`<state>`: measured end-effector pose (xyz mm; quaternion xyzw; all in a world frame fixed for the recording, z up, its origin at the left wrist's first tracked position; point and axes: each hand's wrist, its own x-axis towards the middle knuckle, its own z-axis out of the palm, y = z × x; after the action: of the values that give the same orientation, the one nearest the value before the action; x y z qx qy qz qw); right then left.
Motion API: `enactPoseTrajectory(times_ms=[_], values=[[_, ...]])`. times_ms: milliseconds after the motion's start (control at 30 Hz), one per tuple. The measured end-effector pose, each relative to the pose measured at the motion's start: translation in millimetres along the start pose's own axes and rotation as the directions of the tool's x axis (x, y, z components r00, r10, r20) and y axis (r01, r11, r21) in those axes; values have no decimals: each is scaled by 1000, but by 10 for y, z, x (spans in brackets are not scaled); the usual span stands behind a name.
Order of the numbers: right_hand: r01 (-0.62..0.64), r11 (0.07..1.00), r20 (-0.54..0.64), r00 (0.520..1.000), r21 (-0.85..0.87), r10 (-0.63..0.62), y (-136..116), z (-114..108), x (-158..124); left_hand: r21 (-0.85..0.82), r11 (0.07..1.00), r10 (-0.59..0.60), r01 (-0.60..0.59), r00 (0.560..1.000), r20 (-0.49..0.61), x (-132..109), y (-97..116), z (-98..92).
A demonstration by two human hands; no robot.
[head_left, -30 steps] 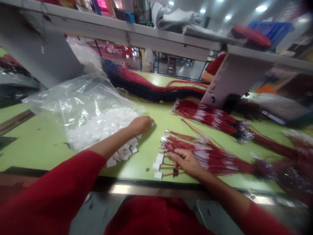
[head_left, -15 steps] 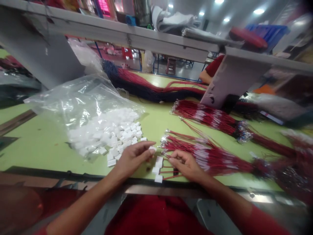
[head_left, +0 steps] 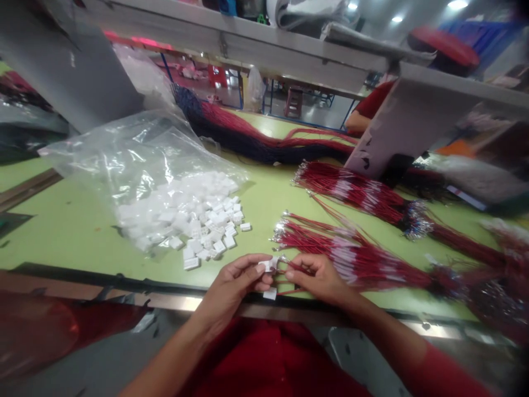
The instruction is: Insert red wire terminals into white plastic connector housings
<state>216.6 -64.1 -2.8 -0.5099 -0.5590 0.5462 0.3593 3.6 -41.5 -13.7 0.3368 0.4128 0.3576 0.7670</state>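
My left hand (head_left: 235, 284) pinches a small white plastic connector (head_left: 268, 264) between its fingertips. My right hand (head_left: 318, 278) grips thin red wires (head_left: 297, 274) from the bundle beside it and brings their ends against that connector. Another white connector (head_left: 269, 294) with a red wire lies below my hands, near the table's front edge. A loose pile of white connectors (head_left: 210, 231) spills from a clear plastic bag (head_left: 124, 160). The red wire bundle (head_left: 351, 256) with silvery tips lies to the right of my right hand.
The green table (head_left: 61, 237) has a dark front edge close to my body. A second red bundle (head_left: 351, 193) and a long dark blue and red bundle (head_left: 248, 138) lie farther back. A shelf (head_left: 248, 55) spans above, and a co-worker's red sleeve (head_left: 366, 113) shows beyond.
My hands have come together, with the left now holding a connector against the wires in my right. Fewer connectors show at the table's front edge, and the view has tilted slightly.
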Motion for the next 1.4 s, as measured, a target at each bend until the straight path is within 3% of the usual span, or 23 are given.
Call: enactPoseTrajectory(times_ms=[400,533,733,833,900,933,1000,1067,1100,1167,1233,1300,1367,1400], values=[[-22,999,178,983,-49,31,-184,-8,-46,129,987,96,-97,995,13,-79,-31,-22],[-9,999,178,984,-41,17,-190,5,-44,181,975,128,-129,992,14,-85,-52,-2],[13,999,129,992,-48,-7,-73,70,-84,156,977,146,-144,989,2,-99,-269,86],[86,993,120,990,-80,-76,-13,68,-63,263,951,159,-161,987,28,-118,-264,84],[212,965,46,977,-151,-208,-4,39,-23,458,847,264,-269,961,77,-103,-160,37],[268,946,-10,962,-180,-274,-8,21,-1,574,737,363,-357,925,108,-77,-84,0],[298,937,-108,941,-185,-320,-17,-12,38,772,412,584,-484,790,184,31,88,-95],[228,964,-127,961,-135,-245,-8,-27,60,890,90,716,-447,650,254,206,252,-201],[181,977,-108,975,-113,-193,7,-28,65,922,-32,728,-386,623,286,308,320,-250],[112,989,-65,991,-92,-118,50,-24,66,943,-212,692,-256,642,330,506,420,-325],[90,992,-52,994,-91,-95,90,-20,62,933,-309,637,-186,688,348,644,475,-362],[79,994,-53,995,-77,-83,102,-19,58,929,-319,614,-187,706,353,685,499,-365],[72,996,-53,996,-54,-74,75,-20,51,939,-231,634,-255,693,345,624,500,-341],[72,996,-53,996,-45,-74,50,-19,46,941,-142,642,-306,696,323,564,494,-322]])
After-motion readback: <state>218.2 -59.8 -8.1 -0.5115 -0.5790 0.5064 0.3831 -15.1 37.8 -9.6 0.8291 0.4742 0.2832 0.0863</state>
